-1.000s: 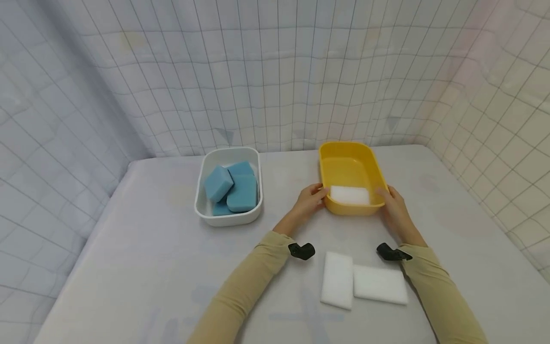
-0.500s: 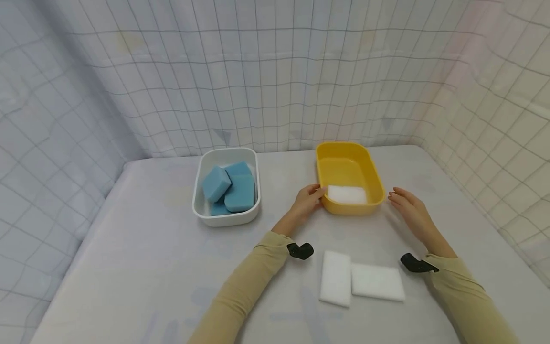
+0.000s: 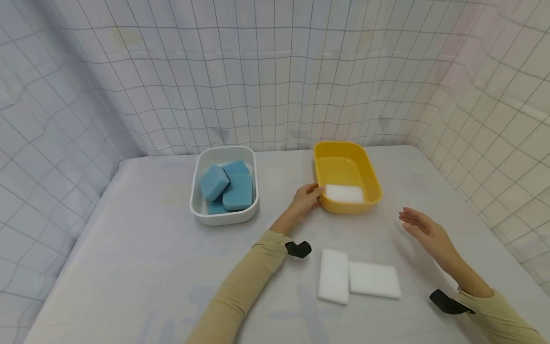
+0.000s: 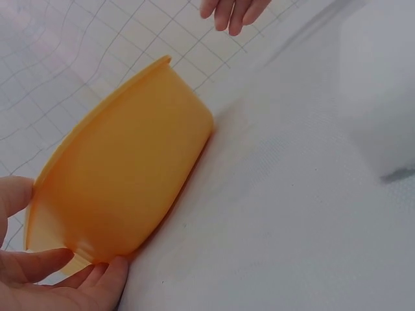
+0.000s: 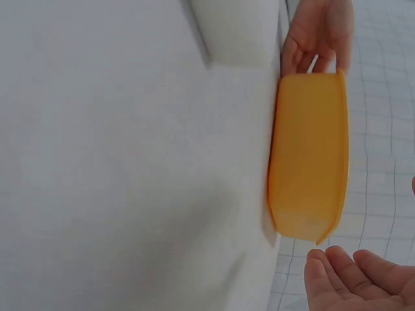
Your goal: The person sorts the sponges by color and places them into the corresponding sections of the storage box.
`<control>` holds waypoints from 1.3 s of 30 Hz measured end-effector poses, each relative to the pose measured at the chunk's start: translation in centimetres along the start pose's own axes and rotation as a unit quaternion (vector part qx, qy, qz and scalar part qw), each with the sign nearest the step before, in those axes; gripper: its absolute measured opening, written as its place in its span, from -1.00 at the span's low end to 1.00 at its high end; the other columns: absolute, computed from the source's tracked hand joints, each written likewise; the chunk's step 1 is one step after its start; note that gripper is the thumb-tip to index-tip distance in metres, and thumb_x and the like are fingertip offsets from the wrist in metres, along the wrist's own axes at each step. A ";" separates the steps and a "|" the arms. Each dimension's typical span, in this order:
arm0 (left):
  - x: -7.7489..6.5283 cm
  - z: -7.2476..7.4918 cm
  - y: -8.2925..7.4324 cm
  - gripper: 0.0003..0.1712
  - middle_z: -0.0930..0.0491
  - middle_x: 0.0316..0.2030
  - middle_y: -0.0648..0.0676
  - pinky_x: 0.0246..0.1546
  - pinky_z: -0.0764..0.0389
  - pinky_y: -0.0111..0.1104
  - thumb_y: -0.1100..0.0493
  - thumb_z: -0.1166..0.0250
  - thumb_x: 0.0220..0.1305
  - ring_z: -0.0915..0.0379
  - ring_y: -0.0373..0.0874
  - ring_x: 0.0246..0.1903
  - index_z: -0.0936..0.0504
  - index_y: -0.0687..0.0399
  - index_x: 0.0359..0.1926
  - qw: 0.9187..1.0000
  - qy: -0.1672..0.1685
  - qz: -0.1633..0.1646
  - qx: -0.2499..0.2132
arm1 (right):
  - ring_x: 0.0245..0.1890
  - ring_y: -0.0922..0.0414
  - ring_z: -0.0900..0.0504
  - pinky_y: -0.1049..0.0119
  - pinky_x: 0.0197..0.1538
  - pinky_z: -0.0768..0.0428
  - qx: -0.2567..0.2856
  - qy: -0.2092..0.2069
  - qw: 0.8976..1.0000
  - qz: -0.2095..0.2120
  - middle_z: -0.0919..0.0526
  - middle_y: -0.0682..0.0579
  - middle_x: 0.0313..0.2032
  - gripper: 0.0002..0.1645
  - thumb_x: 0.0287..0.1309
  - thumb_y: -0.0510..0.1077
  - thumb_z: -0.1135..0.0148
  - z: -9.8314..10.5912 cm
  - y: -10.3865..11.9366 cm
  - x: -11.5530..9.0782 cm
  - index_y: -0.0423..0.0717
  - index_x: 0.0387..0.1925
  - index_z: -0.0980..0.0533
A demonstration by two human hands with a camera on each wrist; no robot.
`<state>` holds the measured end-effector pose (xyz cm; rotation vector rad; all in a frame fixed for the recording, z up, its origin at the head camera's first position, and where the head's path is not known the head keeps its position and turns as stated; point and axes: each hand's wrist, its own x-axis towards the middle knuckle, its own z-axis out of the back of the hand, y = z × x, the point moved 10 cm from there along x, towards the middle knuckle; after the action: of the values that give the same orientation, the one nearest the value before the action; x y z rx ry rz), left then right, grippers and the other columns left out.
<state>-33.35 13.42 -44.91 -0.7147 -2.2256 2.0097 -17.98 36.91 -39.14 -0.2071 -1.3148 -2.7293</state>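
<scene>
My left hand (image 3: 306,199) holds the near left corner of a yellow plastic bin (image 3: 341,165). In the left wrist view, the thumb is at the bin's rim and the other fingers lie against its outer wall. One white sponge (image 3: 343,193) lies inside, along the near end of the bin. To the right, apart from the bin, my right hand (image 3: 429,239) is over the table, its fingers extended and holding nothing. Two white sponges lie nearer me: one lengthwise sponge (image 3: 333,276) and one crosswise sponge (image 3: 374,280), side by side.
A white bin (image 3: 225,219) stands on the left with several blue sponges (image 3: 238,191) piled in it. The table (image 3: 129,248) is covered in white cloth. A gridded curtain (image 3: 275,76) hangs behind the table and along both sides.
My right hand has let go of the yellow bin's right side and moved right and toward me. The left hand keeps its hold, and the bin stays in place.
</scene>
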 end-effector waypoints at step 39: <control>0.4 0.1 0.4 -0.38 -0.32 0.27 0.18 0.28 -0.44 -0.22 0.03 -0.10 0.37 -0.32 -0.08 0.15 -0.24 0.23 0.33 1.000 0.007 0.002 0.012 | 0.22 0.65 -0.21 0.88 0.15 -0.17 -0.077 0.101 0.983 0.131 -0.46 0.09 0.20 -0.12 -0.13 -0.10 -0.48 -6.5 3.3 -7.8 -0.04 0.28 -0.31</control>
<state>-33.65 13.54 -45.41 -0.7281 -2.1895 2.0235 -10.28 30.03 -41.89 -0.1039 -0.9509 -2.5498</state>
